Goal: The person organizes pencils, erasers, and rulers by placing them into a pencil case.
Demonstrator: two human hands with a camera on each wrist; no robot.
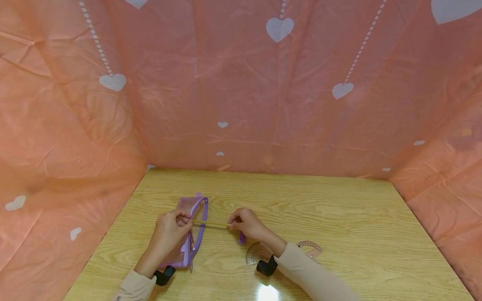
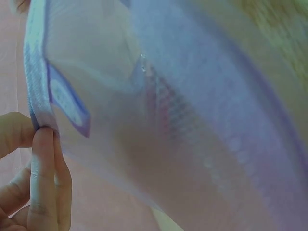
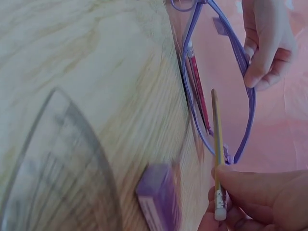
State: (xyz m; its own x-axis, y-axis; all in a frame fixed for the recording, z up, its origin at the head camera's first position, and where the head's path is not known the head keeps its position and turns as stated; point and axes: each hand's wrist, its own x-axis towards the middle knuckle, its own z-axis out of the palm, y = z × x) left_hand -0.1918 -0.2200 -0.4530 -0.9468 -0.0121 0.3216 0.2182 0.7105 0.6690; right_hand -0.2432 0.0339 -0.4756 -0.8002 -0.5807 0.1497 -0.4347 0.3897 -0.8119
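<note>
A mesh pencil case with a purple zipper edge lies at the left of the table, its mouth spread wide. My left hand pinches the upper zipper edge, as the fingers in the left wrist view also show. Between thumb and fingers, my right hand holds a yellow pencil near its white eraser end. The pencil's other end points at the case's mouth and overlaps the opening in the right wrist view. Inside the case lies a red pencil.
A small purple block, perhaps an eraser, lies below my right hand. A clear protractor is near my right wrist, and another protractor lies beyond that forearm. A pink cloth with white hearts walls the table.
</note>
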